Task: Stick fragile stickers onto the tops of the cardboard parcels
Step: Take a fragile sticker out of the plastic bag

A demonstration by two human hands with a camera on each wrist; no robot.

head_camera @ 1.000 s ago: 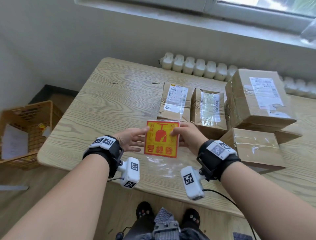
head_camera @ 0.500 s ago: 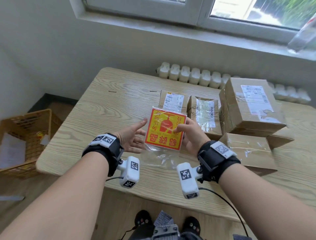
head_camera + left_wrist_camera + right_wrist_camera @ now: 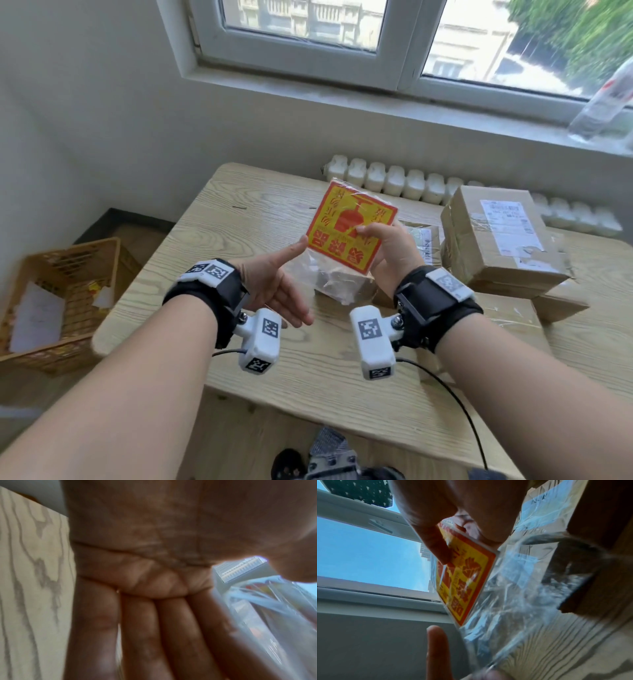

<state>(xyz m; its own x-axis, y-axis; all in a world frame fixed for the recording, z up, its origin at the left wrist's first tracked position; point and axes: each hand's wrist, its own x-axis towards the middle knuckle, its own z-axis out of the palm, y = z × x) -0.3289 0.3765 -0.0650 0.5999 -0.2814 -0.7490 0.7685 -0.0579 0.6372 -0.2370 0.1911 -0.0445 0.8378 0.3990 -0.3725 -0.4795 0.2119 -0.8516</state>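
Observation:
A pack of red and yellow fragile stickers (image 3: 346, 226) in a clear plastic bag is held up above the table (image 3: 239, 219), tilted. My right hand (image 3: 368, 236) pinches it, thumb on the front and fingers behind. The right wrist view shows the thumb pressed on the sticker pack (image 3: 465, 577). My left hand (image 3: 287, 301) is open with straight fingers, and its thumb tip is at the pack's lower left corner. Several cardboard parcels lie behind it: a large box (image 3: 496, 236), a flat parcel (image 3: 507, 318) and small ones (image 3: 421, 240) partly hidden by the pack.
An orange basket (image 3: 61, 298) with papers stands on the floor to the left of the table. A white radiator (image 3: 394, 178) runs behind the table under the window. A clear bottle (image 3: 603, 99) stands on the sill at the right.
The sticker pack has risen from just above the table and tilted. My left hand has come off its left edge and opened. The camera has tipped up toward the window.

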